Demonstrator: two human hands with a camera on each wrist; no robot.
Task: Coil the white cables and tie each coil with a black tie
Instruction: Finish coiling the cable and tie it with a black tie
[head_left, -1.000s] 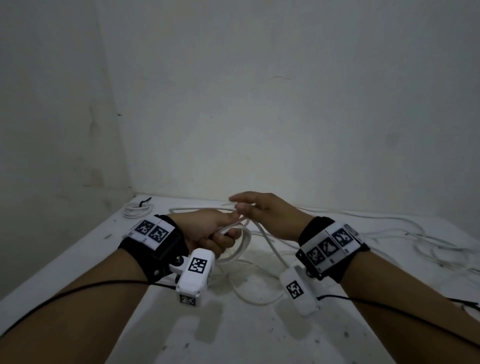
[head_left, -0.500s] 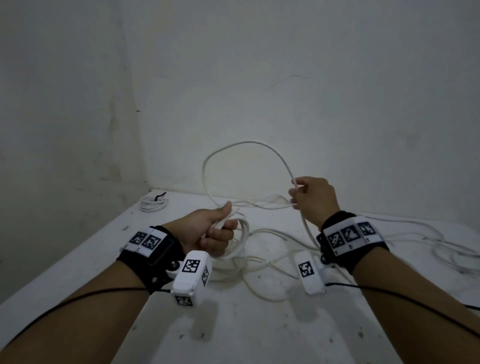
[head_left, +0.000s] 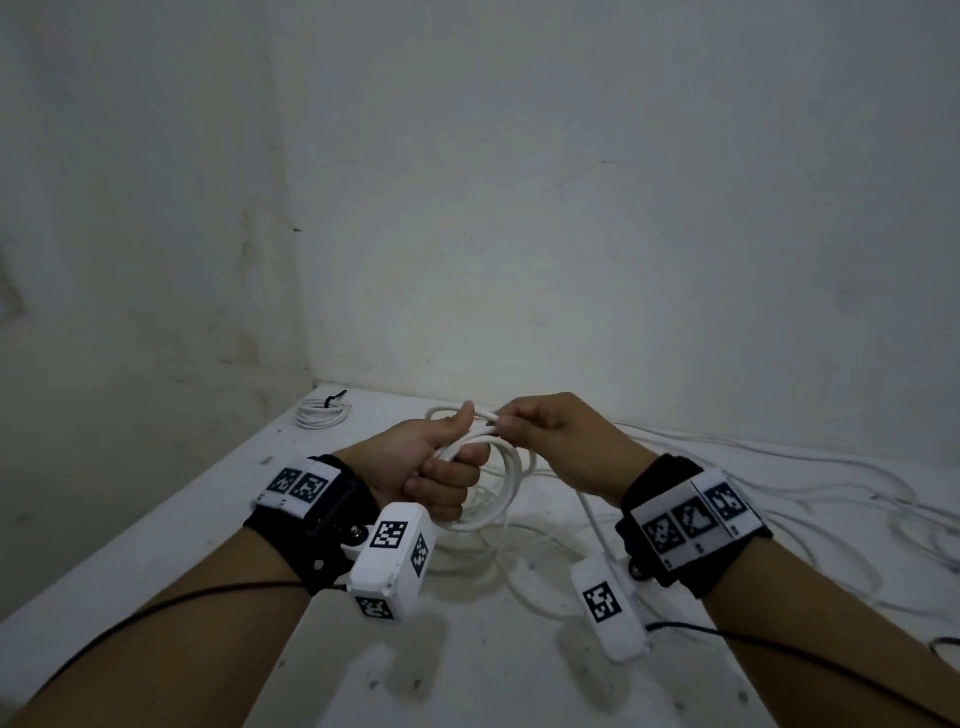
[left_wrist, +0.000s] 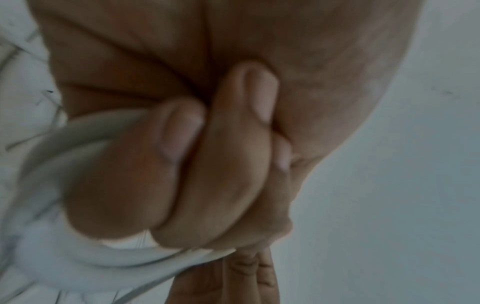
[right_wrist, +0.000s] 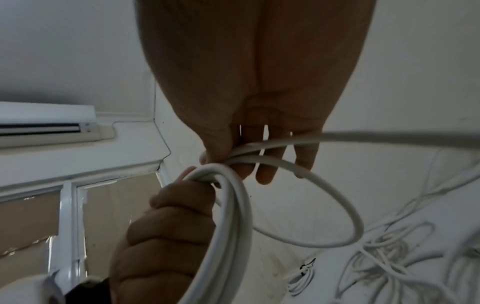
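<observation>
My left hand (head_left: 441, 470) grips a coil of white cable (head_left: 506, 483) above the white table (head_left: 171, 530), thumb on top and fingers curled round the loops. My right hand (head_left: 540, 436) pinches the same cable at the top of the coil, right against the left thumb. In the right wrist view the right fingertips (right_wrist: 265, 174) hold a fresh loop of cable (right_wrist: 345, 218) next to the left fist (right_wrist: 166, 230). The left wrist view shows the left hand's curled fingers (left_wrist: 182, 164) round blurred cable (left_wrist: 85, 131). The cable's loose length trails to the right over the table.
A finished coil with a black tie (head_left: 322, 413) lies at the table's far left corner, also seen as the tied coil (right_wrist: 301, 281) in the right wrist view. More loose white cable (head_left: 810, 499) sprawls over the right side. Walls stand close behind and to the left.
My right hand, which had lifted a big loop up and to the right, has come back down to the left hand. The loop now lies on the coil.
</observation>
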